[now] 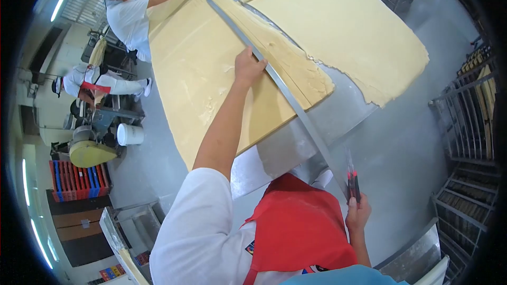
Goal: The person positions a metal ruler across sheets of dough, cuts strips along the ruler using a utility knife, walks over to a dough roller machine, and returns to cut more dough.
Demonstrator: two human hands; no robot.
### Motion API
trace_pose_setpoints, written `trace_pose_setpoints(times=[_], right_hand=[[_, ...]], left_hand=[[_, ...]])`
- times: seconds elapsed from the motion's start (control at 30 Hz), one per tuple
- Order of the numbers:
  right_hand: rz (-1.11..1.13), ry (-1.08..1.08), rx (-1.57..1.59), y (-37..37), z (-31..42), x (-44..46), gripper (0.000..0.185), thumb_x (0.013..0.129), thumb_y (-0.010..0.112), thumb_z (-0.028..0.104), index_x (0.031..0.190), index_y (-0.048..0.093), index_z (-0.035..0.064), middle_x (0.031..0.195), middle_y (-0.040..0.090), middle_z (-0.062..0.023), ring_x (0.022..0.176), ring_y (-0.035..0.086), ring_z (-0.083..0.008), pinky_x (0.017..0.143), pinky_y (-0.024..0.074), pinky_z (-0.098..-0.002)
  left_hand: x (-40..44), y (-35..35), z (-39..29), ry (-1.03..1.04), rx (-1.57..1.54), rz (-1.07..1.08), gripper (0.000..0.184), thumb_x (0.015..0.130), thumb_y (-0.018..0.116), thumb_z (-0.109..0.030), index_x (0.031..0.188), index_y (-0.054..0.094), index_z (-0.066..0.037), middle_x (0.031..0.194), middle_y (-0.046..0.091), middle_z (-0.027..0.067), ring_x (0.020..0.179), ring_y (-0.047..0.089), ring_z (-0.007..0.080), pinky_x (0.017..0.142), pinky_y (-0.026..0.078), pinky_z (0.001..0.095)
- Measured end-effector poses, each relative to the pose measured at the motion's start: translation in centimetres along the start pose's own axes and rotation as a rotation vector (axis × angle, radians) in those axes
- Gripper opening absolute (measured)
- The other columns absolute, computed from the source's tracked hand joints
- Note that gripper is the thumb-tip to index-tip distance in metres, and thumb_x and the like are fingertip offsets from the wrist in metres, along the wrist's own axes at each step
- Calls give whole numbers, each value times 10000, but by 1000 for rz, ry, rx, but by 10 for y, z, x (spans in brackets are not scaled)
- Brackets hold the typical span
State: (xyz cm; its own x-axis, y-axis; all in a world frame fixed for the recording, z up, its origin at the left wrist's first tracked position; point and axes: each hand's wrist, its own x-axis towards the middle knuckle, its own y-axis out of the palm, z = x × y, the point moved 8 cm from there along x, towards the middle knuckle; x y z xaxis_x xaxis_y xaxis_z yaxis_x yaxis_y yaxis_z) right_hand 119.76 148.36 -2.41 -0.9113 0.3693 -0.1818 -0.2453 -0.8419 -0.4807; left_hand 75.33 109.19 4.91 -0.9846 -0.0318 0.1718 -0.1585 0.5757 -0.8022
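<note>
A long metal straightedge (pixel 296 106) lies slantwise across a large sheet of pale dough (pixel 195 63) on a metal table (pixel 274 155). My left hand (pixel 250 67) grips the straightedge near its middle, over the dough. Past the table's near edge, my right hand (pixel 358 212) is closed around a red and black handled tool (pixel 353 182) with a thin blade pointing up, beside the near end of the straightedge. Cut lines run through the dough to the right of the straightedge. A second dough sheet (pixel 338 26) hangs over the table's right side.
A co-worker (pixel 129 13) reaches over the far left of the table. Another person (pixel 92 82) bends at a machine (pixel 90 148) on the left, near a white bucket (pixel 130 134). Metal racks (pixel 465 121) stand at the right. Red crates (pixel 79 181) are at the left.
</note>
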Motion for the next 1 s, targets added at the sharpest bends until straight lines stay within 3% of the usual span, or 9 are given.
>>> trace_pose_setpoints(times=[0.1,0.33,0.53,0.6,0.63,0.7,0.83,0.93,1.0], right_hand=[[11,3,-26,-3,2,2,313,983,614,295,1092,659,5,746,674,-120,656,658,-245,640,512,-374],[22,20,14,-2,3,8,320,984,622,303,1082,653,0,718,658,-108,637,645,-218,617,500,-363],[32,31,4,1,5,12,335,982,639,319,1087,653,1,715,646,-87,637,628,-192,618,496,-345],[23,58,30,1,-3,12,340,984,638,323,1090,658,0,729,650,-85,648,625,-181,632,500,-338],[23,58,29,1,-2,13,340,984,638,323,1090,658,0,729,650,-85,648,625,-181,632,500,-338],[39,76,12,0,2,14,339,984,635,321,1091,663,1,741,655,-87,660,626,-177,645,504,-340],[48,86,7,-1,5,18,347,985,630,326,1089,665,-2,738,653,-96,654,627,-199,649,506,-349],[57,87,-32,-2,2,20,340,980,629,320,1089,662,0,744,654,-114,652,634,-240,654,507,-362],[129,110,-127,-3,-4,18,327,975,625,303,1096,662,1,765,659,-132,667,646,-273,668,510,-372]], left_hand=[[8,14,23,41,33,-21,722,781,837,-264,1369,567,58,1309,653,237,1247,612,354,1085,466,407],[13,13,14,-3,39,101,716,782,840,-257,1367,565,53,1329,642,232,1261,605,343,1091,457,411],[20,11,19,59,30,-23,702,767,852,-249,1312,578,100,1311,628,265,1243,578,401,1076,466,422],[19,16,11,-53,-64,236,755,804,821,-320,1373,541,89,1399,578,259,1338,508,394,1141,405,419],[22,24,23,-54,-65,236,755,804,821,-320,1373,541,89,1399,578,259,1338,508,394,1141,405,419],[30,33,40,83,268,111,858,863,736,-460,1478,448,66,1552,437,244,1452,386,387,1217,298,422],[32,35,45,24,387,205,964,893,644,-582,1555,334,44,1645,286,234,1512,292,380,1254,214,426],[41,33,51,63,524,298,1099,831,663,-688,1571,297,38,1653,257,242,1504,307,389,1249,227,434],[52,38,55,210,509,308,1267,705,720,-784,1570,294,38,1644,269,252,1495,315,407,1240,250,452]])
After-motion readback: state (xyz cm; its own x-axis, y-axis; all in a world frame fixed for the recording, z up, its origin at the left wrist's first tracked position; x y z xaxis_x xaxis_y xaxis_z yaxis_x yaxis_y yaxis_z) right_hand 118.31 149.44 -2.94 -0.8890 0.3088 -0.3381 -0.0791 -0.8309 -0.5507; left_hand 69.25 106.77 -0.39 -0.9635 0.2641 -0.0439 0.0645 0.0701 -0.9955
